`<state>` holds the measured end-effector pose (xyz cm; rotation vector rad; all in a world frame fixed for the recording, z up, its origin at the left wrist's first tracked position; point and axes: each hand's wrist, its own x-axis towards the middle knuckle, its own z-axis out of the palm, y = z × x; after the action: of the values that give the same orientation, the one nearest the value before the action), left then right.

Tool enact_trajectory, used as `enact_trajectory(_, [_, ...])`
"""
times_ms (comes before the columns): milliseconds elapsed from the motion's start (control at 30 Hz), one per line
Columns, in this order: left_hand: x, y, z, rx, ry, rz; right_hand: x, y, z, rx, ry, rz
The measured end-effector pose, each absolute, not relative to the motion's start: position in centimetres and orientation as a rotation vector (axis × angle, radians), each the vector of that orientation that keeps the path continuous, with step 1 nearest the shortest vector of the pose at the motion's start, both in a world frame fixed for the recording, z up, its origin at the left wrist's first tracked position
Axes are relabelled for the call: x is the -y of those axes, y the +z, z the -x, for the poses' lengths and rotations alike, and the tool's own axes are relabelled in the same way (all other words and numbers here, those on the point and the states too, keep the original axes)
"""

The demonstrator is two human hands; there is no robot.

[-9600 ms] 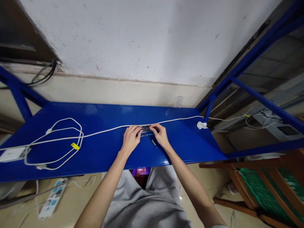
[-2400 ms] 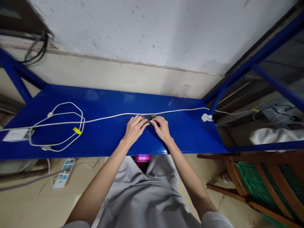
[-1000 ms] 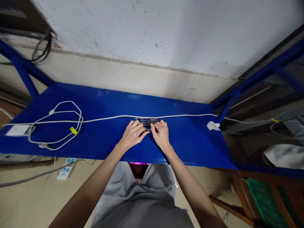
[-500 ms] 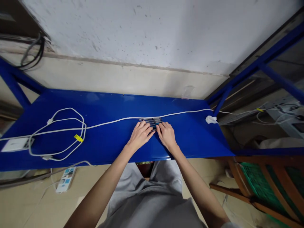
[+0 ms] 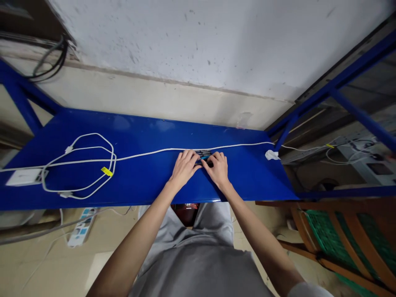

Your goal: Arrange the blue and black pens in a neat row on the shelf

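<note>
— So, where are the hands?

— Just right of the frame's middle, side by side on the blue shelf [image 5: 139, 181]. The left hand [image 5: 183, 167] and the right hand [image 5: 219, 168] lie palm down, with their fingers curled over a small bunch of dark pens [image 5: 204, 158].

— Are they gripping them?

— The fingertips of both hands press on the pens, and some pens sit under the fingers. Whether either hand has truly closed around one, I cannot tell; the fingers hide most of the bunch.

— And the pens themselves?

— They lie flat on the shelf between the two hands, just below the long white cable [image 5: 148, 154], which runs across the shelf from left to right.

— What else is about?

— In the left of the frame, a looped white cord [image 5: 93, 165] with a yellow tag [image 5: 107, 171] beside a white adapter [image 5: 23, 177]. A white plug [image 5: 271, 155] rests at the shelf's right end. A power strip [image 5: 78, 233] lies on the floor at lower left, and a wooden chair [image 5: 340, 231] stands at lower right.
</note>
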<state>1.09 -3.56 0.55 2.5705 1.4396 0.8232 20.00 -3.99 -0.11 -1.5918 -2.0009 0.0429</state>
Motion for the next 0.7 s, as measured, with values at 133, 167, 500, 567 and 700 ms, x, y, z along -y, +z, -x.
enact_trajectory(133, [3.5,0.6,-1.2,-1.488,0.839,-2.505,4.0,-0.1,-20.0,1.970,0.060,1.597])
enact_trajectory(167, [3.4,0.6,-1.2,-1.483,0.849,-2.496,4.0,-0.1,-20.0,1.961,0.062,1.598])
enact_trajectory(500, [2.9,-0.1,-1.2,-1.429,0.807,-2.495,3.8,0.4,-20.3,1.882,0.231,1.589])
enact_trajectory(567, [2.7,-0.2,-1.0,-1.451,0.858,-2.435,4.0,0.5,-20.4,1.893,0.247,1.557])
enact_trajectory(700, [2.3,-0.5,-0.7,-1.586,0.950,-2.239,4.1,0.7,-20.5,1.912,0.274,1.546])
